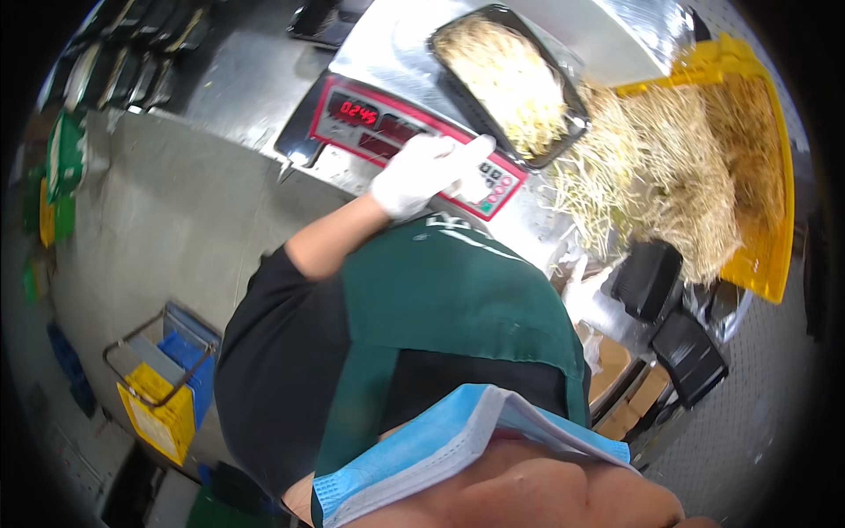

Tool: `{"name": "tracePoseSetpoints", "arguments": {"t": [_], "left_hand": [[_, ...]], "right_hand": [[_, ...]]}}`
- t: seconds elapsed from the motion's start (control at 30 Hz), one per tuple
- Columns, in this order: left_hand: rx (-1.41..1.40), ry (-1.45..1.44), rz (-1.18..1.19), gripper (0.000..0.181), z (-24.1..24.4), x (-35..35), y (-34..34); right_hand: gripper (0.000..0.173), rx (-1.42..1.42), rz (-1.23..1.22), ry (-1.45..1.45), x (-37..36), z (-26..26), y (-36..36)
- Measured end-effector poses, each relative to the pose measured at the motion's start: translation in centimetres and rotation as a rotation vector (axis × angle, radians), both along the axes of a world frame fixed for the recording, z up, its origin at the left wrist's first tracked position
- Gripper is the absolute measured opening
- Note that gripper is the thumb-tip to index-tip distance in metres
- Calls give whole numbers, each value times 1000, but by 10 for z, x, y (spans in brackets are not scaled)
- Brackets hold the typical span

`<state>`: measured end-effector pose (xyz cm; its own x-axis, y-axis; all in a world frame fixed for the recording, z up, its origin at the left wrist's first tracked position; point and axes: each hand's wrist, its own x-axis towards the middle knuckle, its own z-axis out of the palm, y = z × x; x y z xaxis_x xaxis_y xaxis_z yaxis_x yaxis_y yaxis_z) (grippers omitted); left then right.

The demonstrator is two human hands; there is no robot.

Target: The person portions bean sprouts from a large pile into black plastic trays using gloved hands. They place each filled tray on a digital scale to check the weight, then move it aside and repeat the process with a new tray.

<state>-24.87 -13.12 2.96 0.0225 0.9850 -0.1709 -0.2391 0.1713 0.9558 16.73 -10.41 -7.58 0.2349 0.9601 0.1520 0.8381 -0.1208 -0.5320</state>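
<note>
My left hand (429, 175), in a white glove, is over the red-framed keypad panel (389, 125) of a digital scale; its fingers are apart, with fingertips near the edge of a black plastic tray (482, 122). That tray, full of bean sprouts (505, 76), rests tilted across the scale's metal pan (389, 43). The scale's red digits are lit. My right hand (582, 285), gloved and partly hidden by the apron, has fingers spread beside a stack of empty black trays (648, 277), below a loose pile of sprouts (601, 171). Nothing shows in its grasp.
A yellow crate (779, 198) lies tipped at the right, sprouts spilling onto the metal table. More black trays (690, 356) and cardboard boxes (637, 396) are at lower right. Packed trays (125, 76) line the upper left. A yellow and blue cart (165, 396) stands on the floor.
</note>
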Motion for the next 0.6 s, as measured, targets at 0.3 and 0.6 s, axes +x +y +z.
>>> {"name": "tracePoseSetpoints", "arguments": {"t": [0.3,0.6], "left_hand": [[190,-476,731,20,24,-79,38],[62,-280,1130,13,-106,-365,76]], "right_hand": [[69,49,190,-155,-90,32,52],[58,405,243,-298,-49,44,33]]}}
